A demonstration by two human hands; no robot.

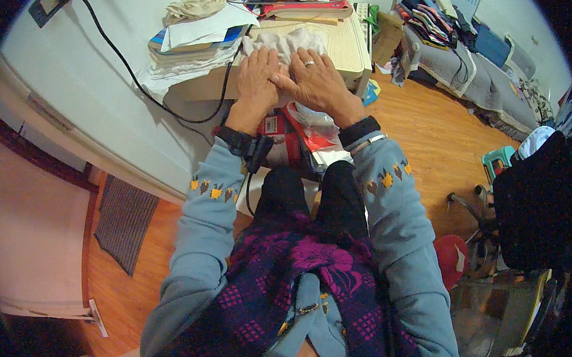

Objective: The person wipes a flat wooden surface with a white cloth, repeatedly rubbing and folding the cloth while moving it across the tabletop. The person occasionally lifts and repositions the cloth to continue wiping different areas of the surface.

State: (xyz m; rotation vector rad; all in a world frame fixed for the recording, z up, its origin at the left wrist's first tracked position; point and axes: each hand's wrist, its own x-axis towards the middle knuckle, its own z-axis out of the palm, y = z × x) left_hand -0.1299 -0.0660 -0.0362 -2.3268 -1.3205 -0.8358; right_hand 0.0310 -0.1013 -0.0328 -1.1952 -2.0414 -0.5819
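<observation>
A crumpled whitish cloth (308, 39) lies on the light wooden tabletop (345, 46) in front of me. My left hand (259, 79) rests palm down at the near edge of the cloth, fingers straight and side by side. Beside it my right hand (317, 81), with a ring on one finger, also lies flat, its fingertips at the cloth and its thumb reaching over to my left hand. Whether any cloth is under the palms is hidden. Neither hand is seen to grip anything.
Stacked books and papers (195, 53) stand left, topped by a beige cloth (196, 8). More books (308, 8) lie at the back. A black cable (125, 63) hangs from a wall socket (54, 0) past the table's left side. Below the tabletop are plastic-wrapped packages (314, 126).
</observation>
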